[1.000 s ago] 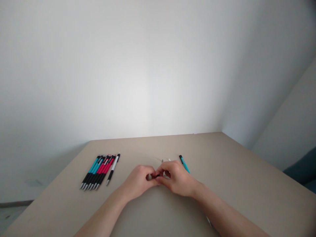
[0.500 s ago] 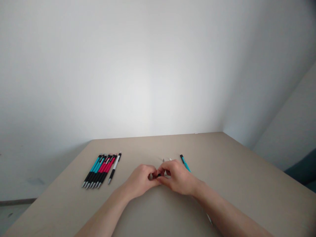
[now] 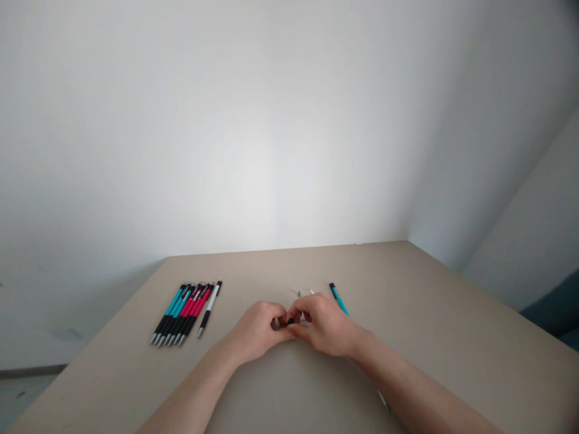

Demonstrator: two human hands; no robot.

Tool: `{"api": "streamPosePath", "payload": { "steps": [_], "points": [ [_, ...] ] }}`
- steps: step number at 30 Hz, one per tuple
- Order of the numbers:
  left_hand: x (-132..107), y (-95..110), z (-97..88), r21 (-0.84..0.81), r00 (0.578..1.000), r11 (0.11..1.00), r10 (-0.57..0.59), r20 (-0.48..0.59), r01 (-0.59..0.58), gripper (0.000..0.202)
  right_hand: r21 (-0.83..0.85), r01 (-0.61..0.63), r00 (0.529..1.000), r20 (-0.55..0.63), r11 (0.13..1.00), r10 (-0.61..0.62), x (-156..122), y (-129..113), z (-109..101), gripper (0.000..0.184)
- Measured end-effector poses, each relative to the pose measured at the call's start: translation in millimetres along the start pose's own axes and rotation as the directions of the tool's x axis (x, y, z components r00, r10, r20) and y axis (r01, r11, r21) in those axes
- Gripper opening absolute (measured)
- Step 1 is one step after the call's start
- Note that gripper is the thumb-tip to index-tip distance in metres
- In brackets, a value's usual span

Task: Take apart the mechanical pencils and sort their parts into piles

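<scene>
At the counter, the left hand and right hand met, both pinching a small black piece between them, while a blue pen lay just beyond the right.

Pens lie on the table left of the left hand, another pen behind the right hand.

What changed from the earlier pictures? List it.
Nothing visibly, beyond a slight shift of the whole view. The left hand and right hand still hold a black part between them; the turquoise and red pens, white-barrelled pen and lone turquoise pen stay put.
</scene>
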State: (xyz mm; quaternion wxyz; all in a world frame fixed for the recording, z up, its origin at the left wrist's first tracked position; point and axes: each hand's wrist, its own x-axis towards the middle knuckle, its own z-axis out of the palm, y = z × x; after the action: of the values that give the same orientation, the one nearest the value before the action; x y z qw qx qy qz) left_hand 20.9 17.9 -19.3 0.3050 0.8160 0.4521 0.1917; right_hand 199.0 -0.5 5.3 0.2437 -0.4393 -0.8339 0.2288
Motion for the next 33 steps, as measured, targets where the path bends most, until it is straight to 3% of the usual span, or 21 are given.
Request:
{"api": "streamPosePath", "payload": {
  "steps": [14, 18, 24, 33],
  "points": [
    [0.8, -0.6, 0.1, 0.028, 1.0, 1.0, -0.006, 0.017, 0.005, 0.03, -0.01, 0.0, 1.0, 0.002, 1.0, 0.0, 1.1, 1.2, 2.3, 0.016],
    [-2.0, 0.2, 0.6, 0.019, 0.997, 0.999, 0.031, -0.064, -0.03, 0.022, 0.06, -0.01, 0.999, -0.048, 0.998, 0.012, -1.3, 5.0, 3.3, 0.017],
    [-3.7, -2.1, 0.5, -0.137, 0.966, 0.987, 0.052, -0.254, -0.089, 0.015, 0.122, -0.066, 0.962, -0.254, 0.99, 0.095, -3.9, 10.6, -0.9, 0.017],
    [-4.2, -2.9, -1.7, -0.146, 0.913, 0.964, 0.154, -0.377, -0.223, 0.019, 0.103, 0.011, 0.977, -0.211, 0.995, 0.011, -3.8, 5.3, 3.7, 0.017]
  ]
}}
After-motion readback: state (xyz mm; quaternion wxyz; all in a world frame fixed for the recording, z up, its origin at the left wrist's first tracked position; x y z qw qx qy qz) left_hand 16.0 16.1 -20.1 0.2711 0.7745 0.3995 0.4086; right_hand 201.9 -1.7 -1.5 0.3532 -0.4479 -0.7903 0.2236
